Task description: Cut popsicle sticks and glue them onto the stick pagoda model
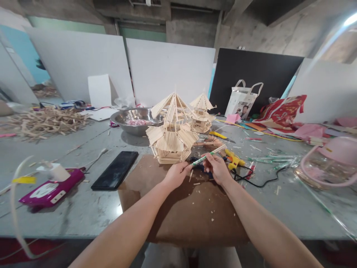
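A pair of disposable chopsticks point(219, 149) pokes out of a green-and-white paper-like sleeve point(199, 160), slanting up to the right. My left hand point(177, 174) pinches the lower end of the sleeve. Higher up, my right hand point(216, 168) has its fingers closed around the sleeve near the bare wood. Just beyond both hands stands a pavilion model point(171, 139) built of wooden sticks, on the far edge of a brown board point(192, 212). A smaller stick pavilion point(201, 113) is behind it to the right. Next to my right hand lies a yellow glue gun point(234, 159).
A phone point(115, 171) and a purple power strip point(51, 188) lie on the left. Behind are a metal basin point(131, 124) and a stick pile point(48, 123). A yellow cutter point(218, 135), clear wrappers point(275, 159) and a pink container point(331, 160) occupy the right.
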Tool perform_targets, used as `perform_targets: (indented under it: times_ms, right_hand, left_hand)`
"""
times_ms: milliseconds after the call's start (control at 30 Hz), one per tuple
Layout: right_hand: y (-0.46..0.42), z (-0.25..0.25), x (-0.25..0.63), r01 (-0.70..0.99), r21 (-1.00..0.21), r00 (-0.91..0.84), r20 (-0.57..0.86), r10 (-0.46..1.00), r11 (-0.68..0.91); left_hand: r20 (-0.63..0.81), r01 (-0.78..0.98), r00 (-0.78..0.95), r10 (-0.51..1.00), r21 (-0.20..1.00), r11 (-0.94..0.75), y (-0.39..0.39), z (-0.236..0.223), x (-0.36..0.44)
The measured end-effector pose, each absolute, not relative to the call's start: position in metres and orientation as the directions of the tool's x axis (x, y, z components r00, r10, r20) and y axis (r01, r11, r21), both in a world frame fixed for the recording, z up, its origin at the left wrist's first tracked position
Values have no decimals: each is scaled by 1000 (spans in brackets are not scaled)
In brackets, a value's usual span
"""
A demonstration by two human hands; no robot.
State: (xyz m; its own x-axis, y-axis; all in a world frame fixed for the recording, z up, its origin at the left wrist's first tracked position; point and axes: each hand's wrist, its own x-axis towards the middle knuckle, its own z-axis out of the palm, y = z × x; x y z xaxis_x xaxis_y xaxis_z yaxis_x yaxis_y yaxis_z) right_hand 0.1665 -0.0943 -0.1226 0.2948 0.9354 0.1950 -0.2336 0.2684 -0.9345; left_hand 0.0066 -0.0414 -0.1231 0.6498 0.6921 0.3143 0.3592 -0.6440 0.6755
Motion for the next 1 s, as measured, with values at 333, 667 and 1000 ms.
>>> perform_targets:
  times_ms: [333,667,1000]
  right_hand:
    - [-98,-122,153,-69,-988,162,127,979,139]
    - [-92,-114,200,-275,-901,536,147,831,336]
    - [-92,-113,234,-380,-776,805,-8,594,504]
  left_hand:
    - [305,387,669,677,635,-669,-44,-123,10]
    - [285,505,661,694,516,-692,-37,-120,4]
    - [289,550,636,715,480,-683,-35,-113,-1]
